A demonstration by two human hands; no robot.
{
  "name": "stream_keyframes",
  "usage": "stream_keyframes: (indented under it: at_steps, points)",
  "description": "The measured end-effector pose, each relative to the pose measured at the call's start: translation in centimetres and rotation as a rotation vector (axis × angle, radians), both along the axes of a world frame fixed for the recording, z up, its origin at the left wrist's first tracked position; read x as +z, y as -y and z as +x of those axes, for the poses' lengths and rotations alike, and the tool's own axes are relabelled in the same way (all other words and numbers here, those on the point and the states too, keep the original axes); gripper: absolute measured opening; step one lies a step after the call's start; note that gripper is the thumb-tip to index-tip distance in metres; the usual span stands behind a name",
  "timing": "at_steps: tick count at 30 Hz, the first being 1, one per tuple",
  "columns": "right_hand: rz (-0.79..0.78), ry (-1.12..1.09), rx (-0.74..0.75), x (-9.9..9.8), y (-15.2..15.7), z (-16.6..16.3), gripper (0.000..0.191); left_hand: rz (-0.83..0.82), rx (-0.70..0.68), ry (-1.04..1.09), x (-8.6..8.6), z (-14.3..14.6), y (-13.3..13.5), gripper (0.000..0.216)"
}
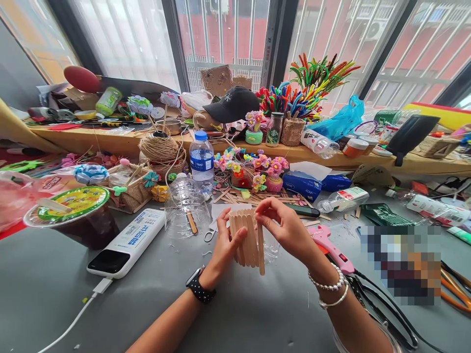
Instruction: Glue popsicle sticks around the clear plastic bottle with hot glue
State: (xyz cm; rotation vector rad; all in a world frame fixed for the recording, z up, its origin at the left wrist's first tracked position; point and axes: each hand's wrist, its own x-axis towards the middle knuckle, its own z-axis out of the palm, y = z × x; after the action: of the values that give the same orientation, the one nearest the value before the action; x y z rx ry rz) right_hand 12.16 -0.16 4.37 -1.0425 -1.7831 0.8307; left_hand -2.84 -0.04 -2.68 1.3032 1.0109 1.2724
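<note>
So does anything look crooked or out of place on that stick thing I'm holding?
Yes. On the row of wooden sticks between your left hand and right hand, the rightmost stick hangs lower than the others, so the bottom edge is uneven. Behind it, a clear bottle lies on its side.

Both hands [257, 235] hold a stick-clad cup [247, 239].

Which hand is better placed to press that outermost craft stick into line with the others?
Probably the right hand: its fingertips already pinch the top of the outermost craft stick. The left hand is busy gripping the row of sticks from the other side, steadying it.
</note>
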Motion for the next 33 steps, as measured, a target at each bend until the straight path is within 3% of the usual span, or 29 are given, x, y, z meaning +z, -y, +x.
stream_keyframes:
  at_steps: [10, 15, 24, 29, 33]
  points:
    - [-0.034, -0.099, -0.099, -0.1, -0.4, 0.4, 0.010, 0.031, -0.084, -0.022, 0.1, 0.2, 0.1, 0.076]
    - [-0.073, -0.156, -0.070, -0.2, -0.4, 0.7, 0.013, -0.032, -0.181, -0.027, 0.5, 0.3, 0.1, 0.081]
    - [0.136, 0.091, -0.174, 0.4, 0.0, 1.0, 0.006, -0.029, -0.164, -0.046, 0.8, 0.3, 0.0, 0.069]
    - [0.233, 0.108, -0.211, 0.4, 0.0, 0.8, 0.005, -0.008, -0.177, -0.044, 0.8, 0.3, -0.1, 0.070]
    - [0.217, 0.066, -0.213, 0.1, -0.1, 0.3, 0.006, 0.023, -0.169, -0.060, 0.6, 0.3, -0.1, 0.070]
